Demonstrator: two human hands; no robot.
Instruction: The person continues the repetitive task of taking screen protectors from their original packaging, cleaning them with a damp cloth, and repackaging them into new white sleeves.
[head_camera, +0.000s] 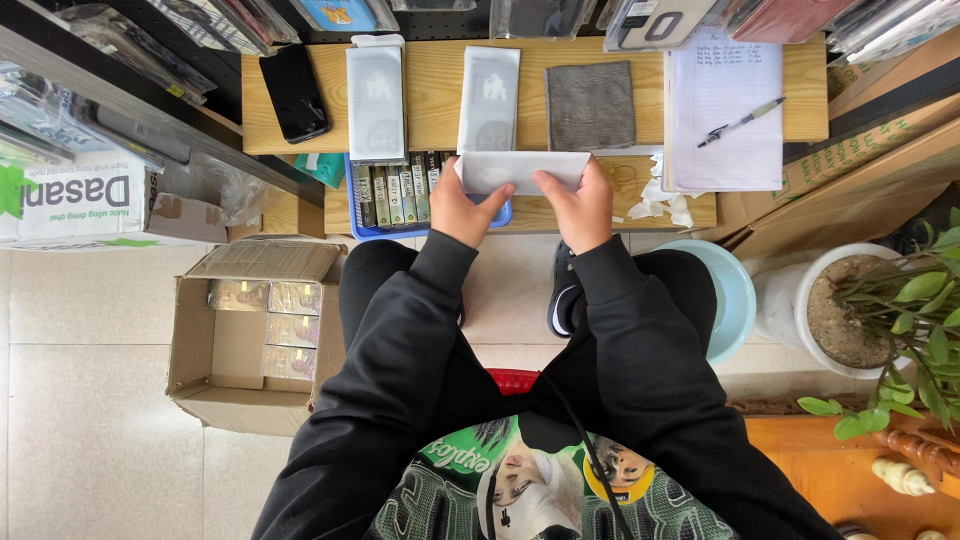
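both hands hold a flat white packet (520, 170) crosswise above the near edge of the wooden tabletop (440, 95). the left hand (462, 207) pinches the packet's left end, fingers pressed together under it, thumb on top. the right hand (577, 205) pinches the right end the same way. just beneath sits a blue tray (368, 230) of upright slim boxes. farther off on the tabletop lie two more white packets (376, 100), a black phone (294, 92), a grey cloth (590, 105) and a notepad (722, 100) with a pen (740, 122). an open cardboard box (215, 350) stands on the floor, left.
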